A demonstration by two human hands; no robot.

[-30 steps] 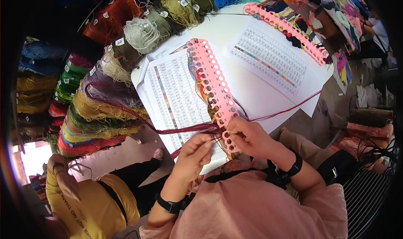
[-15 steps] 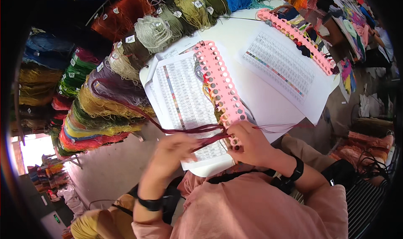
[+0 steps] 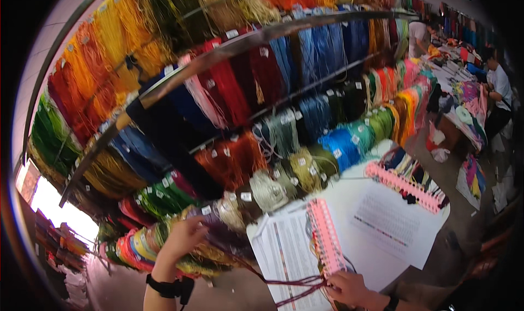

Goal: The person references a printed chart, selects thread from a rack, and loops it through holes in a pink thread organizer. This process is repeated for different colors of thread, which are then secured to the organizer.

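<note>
"On the white counter [image 3: 341, 193], where exactly was the pink card [image 3: 326, 237]?"

"Near the front, upright to us, its upper part beside a printed sheet [image 3: 289, 256] on its left. The right hand [image 3: 347, 289] was at its lower end."

"And those fingers?"

"Bent and pressed together over the card's end, just beside the dark red threads [image 3: 281, 282], which stretched away to the left across the sheet."

"What about the left hand [image 3: 188, 237]?"

"It was raised, well apart from the right, in front of the hanging yarn and nearest a purple bundle [image 3: 215, 226]. Its fingers were bent, but blurred; I couldn't tell whether they were spread or pinching anything."

"Anything else on the counter?"

"A second sheet [image 3: 382, 223] lay to the right, and a second pink card [image 3: 406, 186] slanted beyond it with threads along it. Bundles of yarn hung behind on metal rails [image 3: 218, 54]."
</note>
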